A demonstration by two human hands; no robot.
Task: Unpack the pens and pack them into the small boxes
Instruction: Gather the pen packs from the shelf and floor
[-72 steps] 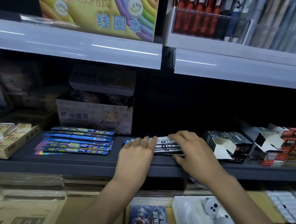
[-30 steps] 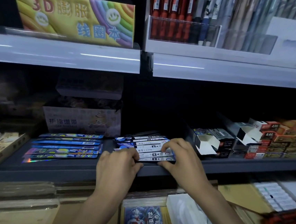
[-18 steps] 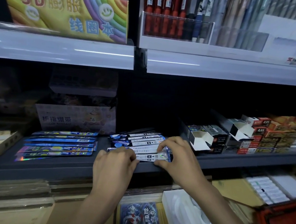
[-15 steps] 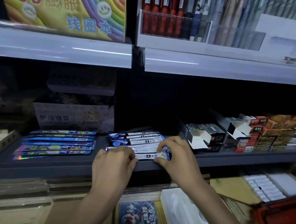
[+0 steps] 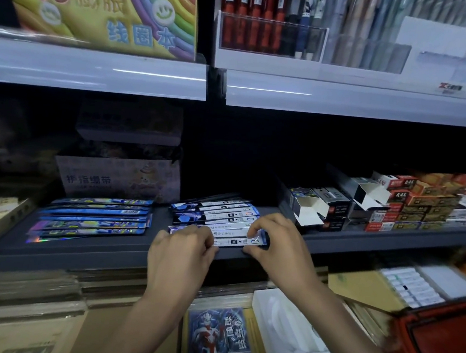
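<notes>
A fanned stack of flat white-and-blue pen packets (image 5: 217,213) lies on the dark shelf (image 5: 82,250) at its middle. My left hand (image 5: 182,249) and my right hand (image 5: 274,241) each pinch one end of the front pen packet (image 5: 231,238) at the shelf's front edge. Small open boxes (image 5: 317,207) with white flaps stand to the right on the same shelf.
A second pile of blue holographic packets (image 5: 94,217) lies left of the stack. Red and orange small cartons (image 5: 422,206) fill the shelf's right end. A pale carton (image 5: 118,176) stands behind. Below are card packs, a white tray (image 5: 290,335) and a red basket (image 5: 443,347).
Both hands slid back from lying over the stack to its front edge. They now pinch the two ends of the front packet. The stack has fanned out toward me.
</notes>
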